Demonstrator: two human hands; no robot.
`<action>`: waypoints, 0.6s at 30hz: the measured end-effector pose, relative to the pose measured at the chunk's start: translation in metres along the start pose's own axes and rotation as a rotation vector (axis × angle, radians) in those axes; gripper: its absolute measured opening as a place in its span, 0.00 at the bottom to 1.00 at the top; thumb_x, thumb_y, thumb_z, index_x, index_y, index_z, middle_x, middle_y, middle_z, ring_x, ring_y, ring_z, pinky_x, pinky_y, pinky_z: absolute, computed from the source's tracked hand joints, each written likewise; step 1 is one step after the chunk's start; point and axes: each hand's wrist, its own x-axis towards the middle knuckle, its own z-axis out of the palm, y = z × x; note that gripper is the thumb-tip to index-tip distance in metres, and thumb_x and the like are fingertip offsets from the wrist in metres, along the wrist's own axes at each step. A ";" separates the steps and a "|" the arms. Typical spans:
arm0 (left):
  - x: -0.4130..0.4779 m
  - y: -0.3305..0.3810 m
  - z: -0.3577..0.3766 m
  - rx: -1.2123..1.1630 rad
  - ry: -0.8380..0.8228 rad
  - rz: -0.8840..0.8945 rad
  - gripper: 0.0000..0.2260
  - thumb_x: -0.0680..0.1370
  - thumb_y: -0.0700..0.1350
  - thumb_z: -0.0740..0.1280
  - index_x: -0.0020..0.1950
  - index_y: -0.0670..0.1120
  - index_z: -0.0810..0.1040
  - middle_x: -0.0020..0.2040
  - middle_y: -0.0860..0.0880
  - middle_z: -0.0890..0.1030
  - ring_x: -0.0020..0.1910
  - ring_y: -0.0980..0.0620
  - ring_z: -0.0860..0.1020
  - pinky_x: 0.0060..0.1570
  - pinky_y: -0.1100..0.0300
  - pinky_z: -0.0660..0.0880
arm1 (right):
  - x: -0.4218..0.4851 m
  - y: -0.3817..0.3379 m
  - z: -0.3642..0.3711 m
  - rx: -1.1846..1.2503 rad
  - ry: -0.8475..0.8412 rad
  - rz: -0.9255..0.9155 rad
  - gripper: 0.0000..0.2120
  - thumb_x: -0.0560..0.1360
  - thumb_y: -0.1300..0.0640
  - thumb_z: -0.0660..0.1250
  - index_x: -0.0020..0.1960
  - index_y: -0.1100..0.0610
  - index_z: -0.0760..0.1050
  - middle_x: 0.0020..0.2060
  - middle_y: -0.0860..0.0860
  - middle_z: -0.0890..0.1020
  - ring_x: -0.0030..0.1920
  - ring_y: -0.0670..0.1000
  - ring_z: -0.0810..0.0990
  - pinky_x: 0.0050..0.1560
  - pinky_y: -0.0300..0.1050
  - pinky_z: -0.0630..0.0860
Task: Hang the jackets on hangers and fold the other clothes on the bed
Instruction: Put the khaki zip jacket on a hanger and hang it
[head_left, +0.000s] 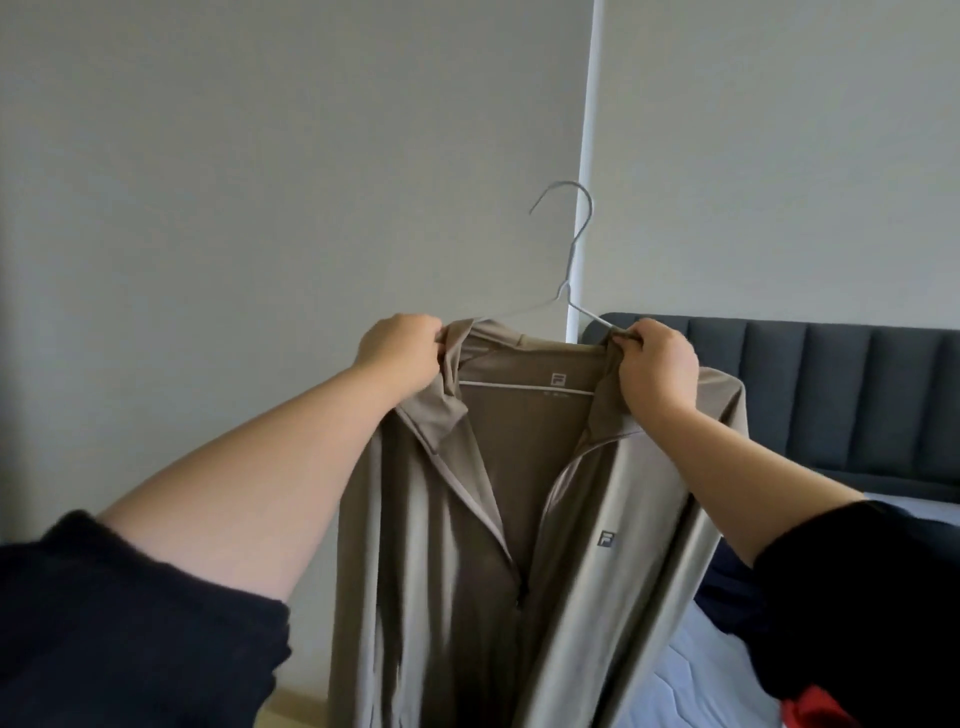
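Head cam has the taupe jacket (623, 493) held up dead centre, front open, draped on a wire hanger (564, 289). Left hand (402, 353) is fisted tight on collar fabric at 9 o'clock of the hanger's neck. Right hand (657, 364) pinches the collar at 3 o'clock, right where the wire arm runs in. So the hanger's long axis goes 9-to-3 between both hands, with the hook up at 12, slightly nearer the right hand. My guess is the left-hand shoulder isn't seated yet. Bed (691, 670) sits down at 4 o'clock.
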 end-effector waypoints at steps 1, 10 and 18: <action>0.003 0.007 -0.007 0.051 0.069 0.027 0.06 0.77 0.41 0.60 0.40 0.46 0.73 0.47 0.42 0.79 0.48 0.39 0.77 0.39 0.56 0.66 | 0.007 -0.004 -0.007 0.003 0.024 0.009 0.10 0.77 0.62 0.58 0.46 0.63 0.77 0.42 0.59 0.80 0.45 0.61 0.75 0.46 0.52 0.72; 0.035 0.072 -0.082 0.118 0.376 0.167 0.06 0.75 0.38 0.62 0.50 0.42 0.76 0.48 0.39 0.80 0.47 0.37 0.78 0.39 0.55 0.65 | 0.065 -0.035 -0.105 -0.082 0.286 -0.063 0.10 0.75 0.65 0.58 0.50 0.61 0.77 0.49 0.59 0.81 0.53 0.60 0.74 0.51 0.50 0.67; 0.035 0.138 -0.101 -0.026 0.440 0.268 0.05 0.77 0.39 0.61 0.50 0.41 0.76 0.48 0.40 0.80 0.47 0.37 0.77 0.38 0.55 0.65 | 0.085 -0.021 -0.179 -0.227 0.492 -0.098 0.12 0.73 0.66 0.58 0.52 0.60 0.78 0.51 0.58 0.81 0.55 0.60 0.73 0.52 0.49 0.64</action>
